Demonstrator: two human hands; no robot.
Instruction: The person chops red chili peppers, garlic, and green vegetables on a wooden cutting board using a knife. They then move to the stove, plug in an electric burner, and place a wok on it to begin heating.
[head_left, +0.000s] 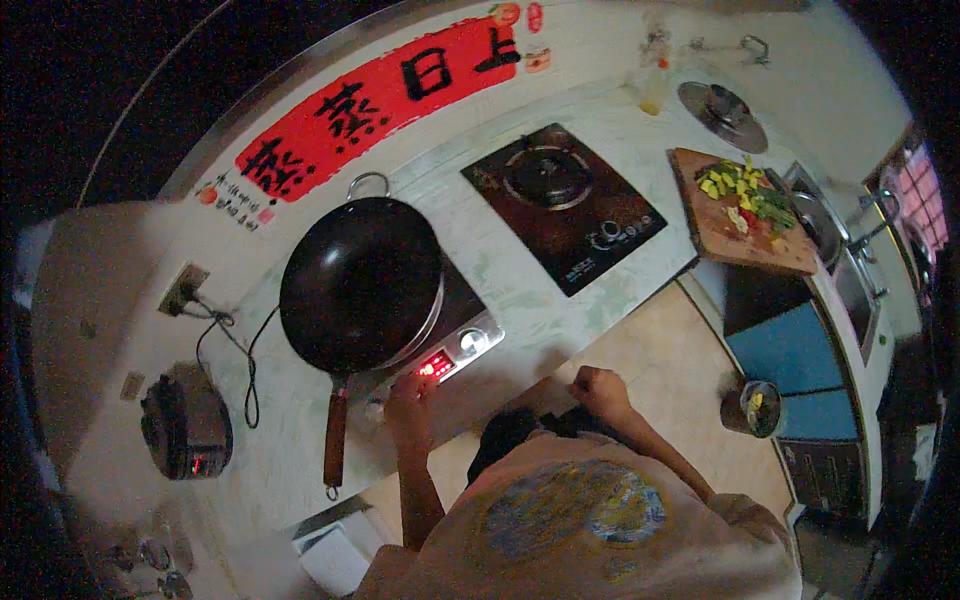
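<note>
My left hand (411, 394) is at the front control panel of an induction cooker (465, 296), its fingertips beside the red-lit display (436, 365). Blur hides how those fingers are bent. To the right of the display is a bright round knob (472, 342). On the cooker rests a dark wok (364, 281), whose inside looks bare; its wooden handle (336, 442) points towards me, left of my hand. My right hand (602, 390) is curled into a loose fist near the counter's front edge, with nothing visible in it.
A gas hob (562, 202) is set in the counter (480, 416). Farther right, a wooden cutting board (720, 251) bears chopped vegetables (742, 191), near a pot lid (724, 116) and a sink (862, 300). A rice cooker (187, 424) stands left; a bin (759, 409) stands below.
</note>
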